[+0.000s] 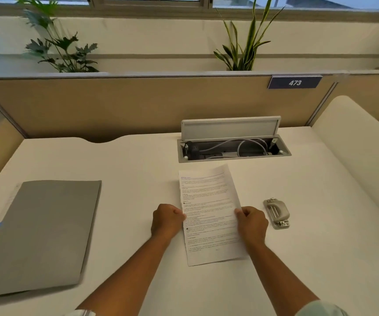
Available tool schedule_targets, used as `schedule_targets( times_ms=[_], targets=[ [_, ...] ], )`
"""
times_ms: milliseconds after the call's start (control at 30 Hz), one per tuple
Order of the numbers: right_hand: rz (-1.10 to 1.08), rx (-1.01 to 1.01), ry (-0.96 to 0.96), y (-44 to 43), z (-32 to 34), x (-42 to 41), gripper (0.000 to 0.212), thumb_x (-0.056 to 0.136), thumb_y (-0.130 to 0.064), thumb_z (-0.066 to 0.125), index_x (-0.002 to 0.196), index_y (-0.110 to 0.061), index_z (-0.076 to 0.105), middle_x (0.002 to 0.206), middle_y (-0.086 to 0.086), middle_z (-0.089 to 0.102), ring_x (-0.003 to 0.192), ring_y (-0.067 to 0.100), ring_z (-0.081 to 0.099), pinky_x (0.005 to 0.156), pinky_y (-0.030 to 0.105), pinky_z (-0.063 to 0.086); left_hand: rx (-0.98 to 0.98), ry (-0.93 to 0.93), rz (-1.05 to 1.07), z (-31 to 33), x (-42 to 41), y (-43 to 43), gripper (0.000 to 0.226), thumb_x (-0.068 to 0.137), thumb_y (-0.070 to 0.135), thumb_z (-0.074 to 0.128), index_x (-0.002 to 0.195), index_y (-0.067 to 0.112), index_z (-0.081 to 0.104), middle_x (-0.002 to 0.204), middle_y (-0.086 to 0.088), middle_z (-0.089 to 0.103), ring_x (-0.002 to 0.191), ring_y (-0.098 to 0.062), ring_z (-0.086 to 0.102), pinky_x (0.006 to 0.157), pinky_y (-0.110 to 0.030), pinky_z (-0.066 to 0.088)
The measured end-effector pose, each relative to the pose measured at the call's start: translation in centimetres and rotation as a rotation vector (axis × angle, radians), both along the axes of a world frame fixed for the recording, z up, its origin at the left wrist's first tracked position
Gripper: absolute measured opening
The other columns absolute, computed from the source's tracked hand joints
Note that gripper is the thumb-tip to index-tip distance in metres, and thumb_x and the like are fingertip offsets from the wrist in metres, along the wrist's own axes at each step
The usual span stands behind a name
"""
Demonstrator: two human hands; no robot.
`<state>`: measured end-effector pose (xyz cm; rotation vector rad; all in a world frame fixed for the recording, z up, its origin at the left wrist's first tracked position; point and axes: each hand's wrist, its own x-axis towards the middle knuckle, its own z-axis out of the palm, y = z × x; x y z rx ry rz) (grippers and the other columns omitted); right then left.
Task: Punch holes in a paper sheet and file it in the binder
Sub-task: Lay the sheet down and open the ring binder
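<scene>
A printed paper sheet [209, 201] lies in the middle of the white desk [138, 169], slightly tilted. My left hand [166, 221] pinches its left edge and my right hand [251, 222] pinches its right edge, both about halfway down the page. A grey metal hole punch [276, 213] sits on the desk just right of my right hand, apart from it. The grey binder [44, 233] lies shut and flat at the left, with coloured tabs showing along its left side.
An open cable box [234, 148] with its lid raised is set into the desk behind the sheet. A beige partition [138, 103] with a sign reading 473 closes off the back. A white curved divider [357, 142] stands at the right.
</scene>
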<state>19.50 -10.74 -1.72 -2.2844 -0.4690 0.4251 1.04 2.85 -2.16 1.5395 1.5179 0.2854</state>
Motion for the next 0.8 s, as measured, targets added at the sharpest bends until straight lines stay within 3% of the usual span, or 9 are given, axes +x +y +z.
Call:
schedule_targets(
  times_ms=[200, 467, 533, 600, 667, 800],
  targets=[
    [-0.016, -0.037, -0.013, 0.4, -0.9, 0.7, 0.022, 0.097, -0.018, 0.066, 0.079, -0.008, 0.071, 0.065, -0.005, 0.060, 0.060, 0.002, 0.050, 0.054, 0.016, 0.032, 0.077, 0.120, -0.064, -1.1, 0.9, 0.2, 0.015, 0.089, 0.023, 0.078, 0.078, 0.013, 0.080, 0.078, 0.001, 0.079, 0.074, -0.022, 0.076, 0.074, -0.040, 0.068],
    [-0.028, -0.089, -0.083, 0.9, -3.0, 0.6, 0.030, 0.097, -0.017, 0.063, 0.069, -0.009, 0.066, 0.066, 0.003, 0.065, 0.059, 0.013, 0.056, 0.050, 0.023, 0.035, 0.173, 0.234, -0.096, -1.5, 1.3, 0.2, 0.017, 0.088, 0.032, 0.083, 0.081, 0.024, 0.071, 0.082, 0.008, 0.072, 0.075, -0.018, 0.071, 0.069, -0.031, 0.059],
    [-0.033, -0.092, -0.081, 0.9, -3.6, 0.5, 0.023, 0.096, -0.021, 0.062, 0.077, -0.010, 0.068, 0.080, 0.009, 0.070, 0.070, 0.021, 0.062, 0.058, 0.029, 0.047, 0.165, 0.243, -0.094, -1.6, 1.3, 0.3, 0.018, 0.088, 0.034, 0.084, 0.084, 0.024, 0.069, 0.085, 0.006, 0.073, 0.078, -0.019, 0.071, 0.069, -0.030, 0.055],
    [-0.018, -0.093, -0.098, 0.7, -3.5, 0.1, 0.020, 0.096, -0.025, 0.065, 0.103, -0.007, 0.071, 0.103, 0.013, 0.068, 0.093, 0.029, 0.064, 0.080, 0.039, 0.056, 0.149, 0.251, -0.086, -1.6, 1.4, 0.4, 0.020, 0.087, 0.036, 0.084, 0.084, 0.025, 0.068, 0.086, 0.006, 0.072, 0.079, -0.019, 0.071, 0.071, -0.032, 0.057],
    [0.001, -0.095, -0.163, 0.3, -3.2, -0.4, 0.036, 0.093, -0.023, 0.072, 0.121, -0.003, 0.066, 0.117, 0.018, 0.062, 0.108, 0.036, 0.060, 0.093, 0.046, 0.052, 0.126, 0.254, -0.081, -1.6, 1.4, 0.5, 0.021, 0.086, 0.037, 0.085, 0.082, 0.024, 0.068, 0.086, 0.006, 0.073, 0.080, -0.021, 0.071, 0.075, -0.034, 0.061],
    [0.034, -0.088, -0.313, -0.6, -2.4, -1.3, 0.046, 0.088, -0.022, 0.077, 0.128, -0.003, 0.064, 0.124, 0.018, 0.060, 0.113, 0.039, 0.057, 0.095, 0.052, 0.047, 0.095, 0.239, -0.075, -1.2, 1.5, 0.6, 0.022, 0.085, 0.037, 0.086, 0.080, 0.022, 0.071, 0.085, 0.004, 0.075, 0.079, -0.022, 0.072, 0.072, -0.032, 0.059]
  ],
)
